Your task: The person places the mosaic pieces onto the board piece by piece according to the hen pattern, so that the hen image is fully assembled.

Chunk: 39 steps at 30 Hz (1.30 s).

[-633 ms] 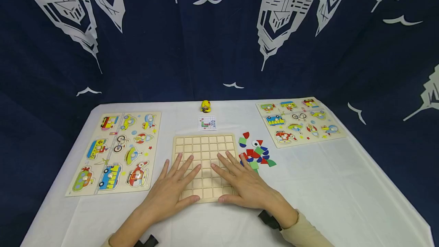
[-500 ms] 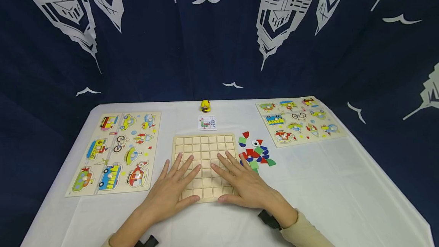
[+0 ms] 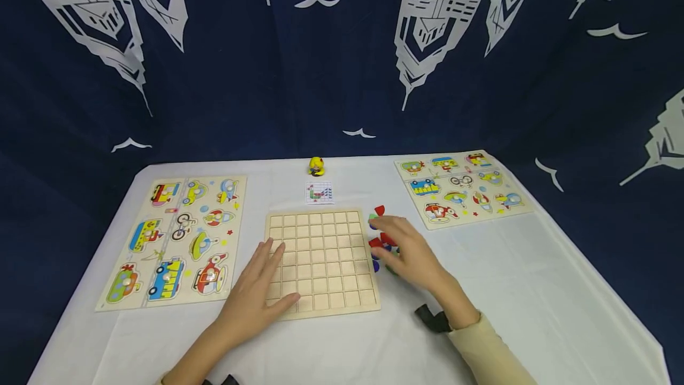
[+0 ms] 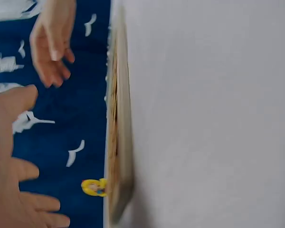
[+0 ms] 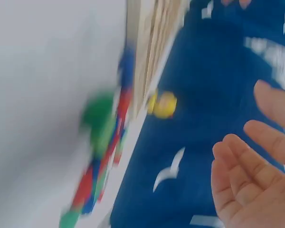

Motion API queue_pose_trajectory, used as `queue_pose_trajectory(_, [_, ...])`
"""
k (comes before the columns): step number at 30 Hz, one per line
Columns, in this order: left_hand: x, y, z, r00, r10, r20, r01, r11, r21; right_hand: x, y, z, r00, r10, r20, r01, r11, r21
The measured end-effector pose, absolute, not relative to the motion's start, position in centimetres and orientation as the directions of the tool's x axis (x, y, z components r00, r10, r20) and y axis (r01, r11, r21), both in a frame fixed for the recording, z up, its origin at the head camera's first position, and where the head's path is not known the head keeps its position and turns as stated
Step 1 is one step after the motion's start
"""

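A wooden board with square grid cells (image 3: 320, 260) lies in the middle of the table in the head view. My left hand (image 3: 251, 296) is at its left side, fingers extended over the edge and thumb near the front. To the right of the board, my right hand (image 3: 411, 254) hovers over a pile of small flat pieces (image 3: 376, 243) in red, green and blue. Its fingers are loosely bent with nothing between them, and it hides much of the pile. In the right wrist view, the palm (image 5: 256, 190) shows bare beside a blurred green piece (image 5: 99, 116).
Picture puzzle boards with vehicles flank the grid board, one at left (image 3: 227, 248), one at back right (image 3: 515, 210). A small card with a coloured grid pattern (image 3: 319, 193) and a yellow duck figure (image 3: 316, 166) sit behind it. A dark blue printed curtain (image 3: 240, 76) hangs beyond the table.
My right hand has lifted off the grid board and moved right, over the coloured pieces. The left hand has shifted slightly left, its fingers closer together, still at the board's left side.
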State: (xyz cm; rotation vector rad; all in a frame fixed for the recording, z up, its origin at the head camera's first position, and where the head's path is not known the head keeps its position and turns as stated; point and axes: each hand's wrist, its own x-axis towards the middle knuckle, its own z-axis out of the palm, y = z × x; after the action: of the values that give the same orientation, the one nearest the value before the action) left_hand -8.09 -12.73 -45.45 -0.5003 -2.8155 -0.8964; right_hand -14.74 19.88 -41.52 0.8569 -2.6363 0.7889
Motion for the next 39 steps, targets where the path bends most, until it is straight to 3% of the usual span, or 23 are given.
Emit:
queue_pose_trajectory(6, [-7.9,-13.9,-47.1,-0.972,0.164,0.167,0.234,0.657,0.717,-19.1,24.4,-41.4,-0.916,-0.258,0.307,-0.390,0.747,-0.538])
queue_pose_trajectory(12, [-8.1,-14.1,-48.3,-0.973,0.165,0.160,0.228,0.623,0.748,-21.5,26.6,-42.4,-0.965,-0.209,0.157,-0.261,0.769,-0.584])
queue_pose_trajectory(19, [-8.2,-14.0,-49.1,-0.975,0.164,0.152,0.223,0.649,0.728,-22.3,27.1,-43.3,-0.982,-0.184,0.048,-0.174,0.767,-0.618])
queue_pose_trajectory(39, [-7.9,-14.0,-49.1,-0.970,0.194,0.143,0.241,0.765,0.598,-23.7,26.6,-44.4,-0.983,-0.179,-0.048,-0.113,0.781,-0.615])
